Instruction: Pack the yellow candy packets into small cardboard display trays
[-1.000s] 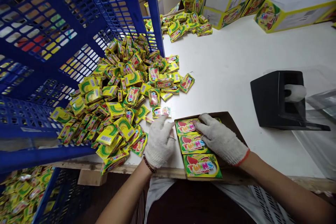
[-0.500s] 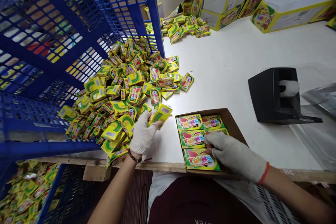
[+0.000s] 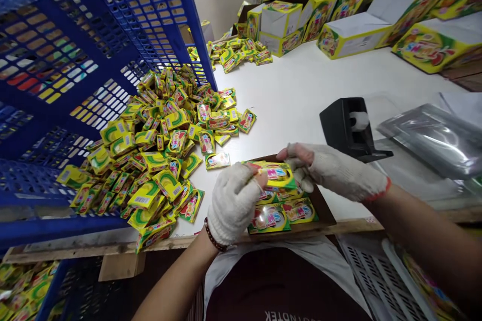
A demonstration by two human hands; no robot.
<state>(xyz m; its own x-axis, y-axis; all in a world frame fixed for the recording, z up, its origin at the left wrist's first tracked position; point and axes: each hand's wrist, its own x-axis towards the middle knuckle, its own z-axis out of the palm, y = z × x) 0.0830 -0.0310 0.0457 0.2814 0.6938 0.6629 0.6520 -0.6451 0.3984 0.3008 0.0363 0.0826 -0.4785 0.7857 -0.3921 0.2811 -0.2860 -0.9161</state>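
My left hand (image 3: pixel 235 203), in a white fingerless work glove, pinches a small yellow-green TWINS candy box (image 3: pixel 283 176) above an open brown carton (image 3: pixel 324 210). Inside the carton lie candy boxes (image 3: pixel 299 210) in rows, printed side up; the back ones are partly hidden by my hands and the held box. At the right end of the held box is my gloved right hand (image 3: pixel 331 170), thumb stretched out and fingers apart, hanging over the carton's back part. Whether its fingertips touch the held box I cannot tell.
A blue plastic crate (image 3: pixel 205 55) lies tipped at the left, a heap of candy boxes (image 3: pixel 165 130) spilling from it. A black tape dispenser (image 3: pixel 344 128) stands right of the carton, beside clear plastic sheets (image 3: pixel 425 145). Yellow display cartons (image 3: pixel 356 37) line the back.
My left hand has carried the candy box rightward from beside the heap to above the carton. My right hand has risen from the boxes in the carton and opened. The view has shifted right.
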